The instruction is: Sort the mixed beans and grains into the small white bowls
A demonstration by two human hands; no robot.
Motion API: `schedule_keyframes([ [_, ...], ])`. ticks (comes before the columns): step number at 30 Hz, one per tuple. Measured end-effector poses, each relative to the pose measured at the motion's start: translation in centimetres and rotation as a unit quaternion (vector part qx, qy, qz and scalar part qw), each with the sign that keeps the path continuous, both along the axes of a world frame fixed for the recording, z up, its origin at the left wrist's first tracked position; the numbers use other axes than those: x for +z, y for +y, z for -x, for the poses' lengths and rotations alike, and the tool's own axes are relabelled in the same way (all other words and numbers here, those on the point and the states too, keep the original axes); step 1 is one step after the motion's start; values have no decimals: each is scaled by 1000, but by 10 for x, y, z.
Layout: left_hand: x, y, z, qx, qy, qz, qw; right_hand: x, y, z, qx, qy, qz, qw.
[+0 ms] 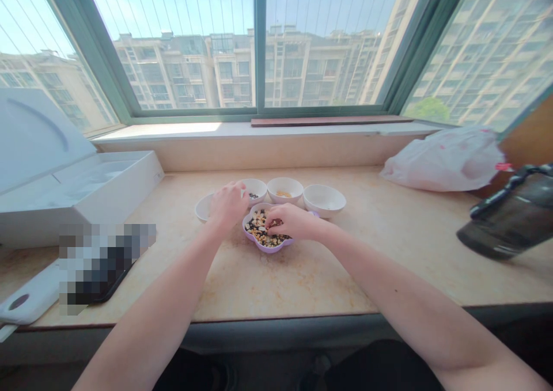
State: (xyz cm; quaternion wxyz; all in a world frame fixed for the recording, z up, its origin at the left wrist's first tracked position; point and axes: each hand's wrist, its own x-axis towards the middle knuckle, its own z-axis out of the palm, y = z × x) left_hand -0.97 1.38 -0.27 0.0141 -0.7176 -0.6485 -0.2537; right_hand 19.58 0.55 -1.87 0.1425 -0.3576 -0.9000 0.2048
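Note:
A purple flower-shaped bowl [260, 245] of mixed dark and pale beans sits on the marble counter [302, 270]. My right hand [290, 220] rests over the beans, fingers pinched together among them. My left hand [228, 204] hovers with fingers curled over a small white bowl [256, 188] that holds a few dark beans. Behind stand a white bowl [284, 189] with a few yellow pieces, another white bowl [324, 199], and a white bowl [202, 208] partly hidden by my left hand.
An open white box [78, 189] lies at the left, with a dark phone [103, 276] and a white flat device [30, 296] in front of it. A white plastic bag [444, 159] and a dark bottle [510, 215] lie at the right. The window sill [259, 131] runs behind.

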Motion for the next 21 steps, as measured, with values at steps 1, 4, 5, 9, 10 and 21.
schedule_keyframes([
  [1, 0, -1, 0, 0, -1, 2, 1000, 1, 0, 0, 0, 0, -3, 1000],
  [4, 0, -3, 0, -1, 0, 5, 1000, 3, -1, 0, 2, 2, -10, 1000],
  [5, 0, -3, 0, -1, 1, 5, 1000, 4, -2, 0, 3, 4, -11, 1000],
  [9, 0, -5, -1, -2, 7, 9, 1000, 6, -5, -1, 4, 22, -17, 1000],
  [10, 0, -5, -1, -2, 7, 10, 1000, 7, -5, -1, 5, 27, -22, 999],
  [21, 1, -14, -8, -222, -30, 25, 974, 18, -2, -7, -57, 273, 143, 950],
])
